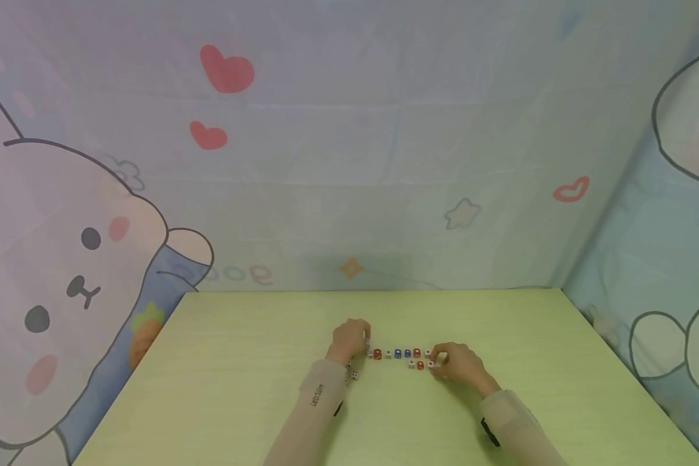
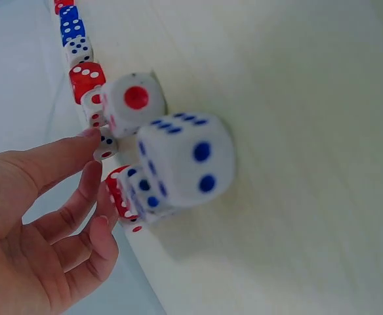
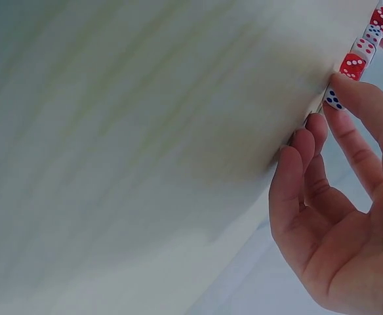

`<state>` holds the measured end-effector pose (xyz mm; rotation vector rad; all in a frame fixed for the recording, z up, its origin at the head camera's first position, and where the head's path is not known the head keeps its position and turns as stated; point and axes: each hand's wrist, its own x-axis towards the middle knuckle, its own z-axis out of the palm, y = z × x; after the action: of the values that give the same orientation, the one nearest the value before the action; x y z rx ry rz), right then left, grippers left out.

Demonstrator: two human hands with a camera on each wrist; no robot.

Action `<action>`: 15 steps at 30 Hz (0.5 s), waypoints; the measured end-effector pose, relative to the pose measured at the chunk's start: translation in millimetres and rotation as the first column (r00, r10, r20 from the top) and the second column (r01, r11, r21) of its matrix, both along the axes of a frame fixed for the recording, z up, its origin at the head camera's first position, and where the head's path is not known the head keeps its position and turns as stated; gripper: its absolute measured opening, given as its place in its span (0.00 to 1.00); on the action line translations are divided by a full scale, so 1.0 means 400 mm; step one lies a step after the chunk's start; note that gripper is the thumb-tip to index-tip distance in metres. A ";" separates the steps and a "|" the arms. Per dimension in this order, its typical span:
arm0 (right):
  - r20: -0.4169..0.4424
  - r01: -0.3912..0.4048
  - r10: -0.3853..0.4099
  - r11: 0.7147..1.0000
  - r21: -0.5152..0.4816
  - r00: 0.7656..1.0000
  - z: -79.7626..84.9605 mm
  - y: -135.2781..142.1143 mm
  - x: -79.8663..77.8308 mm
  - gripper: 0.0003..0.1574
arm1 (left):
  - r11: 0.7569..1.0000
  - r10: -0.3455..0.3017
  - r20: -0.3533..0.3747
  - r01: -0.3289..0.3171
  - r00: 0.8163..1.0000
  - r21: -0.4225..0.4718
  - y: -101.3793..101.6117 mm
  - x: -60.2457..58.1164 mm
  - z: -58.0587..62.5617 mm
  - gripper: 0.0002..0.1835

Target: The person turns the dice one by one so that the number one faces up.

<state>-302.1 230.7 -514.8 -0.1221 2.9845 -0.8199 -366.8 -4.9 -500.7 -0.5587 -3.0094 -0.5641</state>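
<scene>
My left hand (image 1: 348,341) is at the left end of a row of small red, white and blue dice. Its thumb and index fingertips pinch a white die (image 2: 105,146). Nearer that wrist camera stand a white die with one red dot (image 2: 135,98) and a white die with blue dots (image 2: 188,161). At the row's right end, my right hand (image 1: 459,364) holds a white die with blue dots (image 3: 334,100) between thumb and index finger, its other fingers bent close to the tabletop. A red die (image 1: 421,366) sits beside it in a short front row.
The long back row includes a red die (image 1: 377,354) and a blue die (image 1: 398,354). A loose white die (image 1: 355,375) lies by the left wrist. The pale yellow table (image 1: 233,375) meets a printed cloth backdrop (image 1: 338,162) at its far edge.
</scene>
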 end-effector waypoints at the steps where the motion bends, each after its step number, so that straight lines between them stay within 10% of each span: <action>1: -0.001 0.000 0.000 1.000 0.000 1.000 0.000 0.000 0.000 0.09 | 1.000 -0.001 -0.004 0.001 1.000 -0.003 -0.001 -0.002 0.001 0.04; 15: 0.005 0.001 -0.001 1.000 0.000 1.000 -0.002 -0.001 0.000 0.09 | 0.999 -0.010 -0.049 0.008 0.999 -0.047 -0.001 0.003 0.001 0.02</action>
<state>-302.1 230.3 -515.6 -0.1178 2.9798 -0.8189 -365.5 -5.5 -500.2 -0.5798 -2.9824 -0.4751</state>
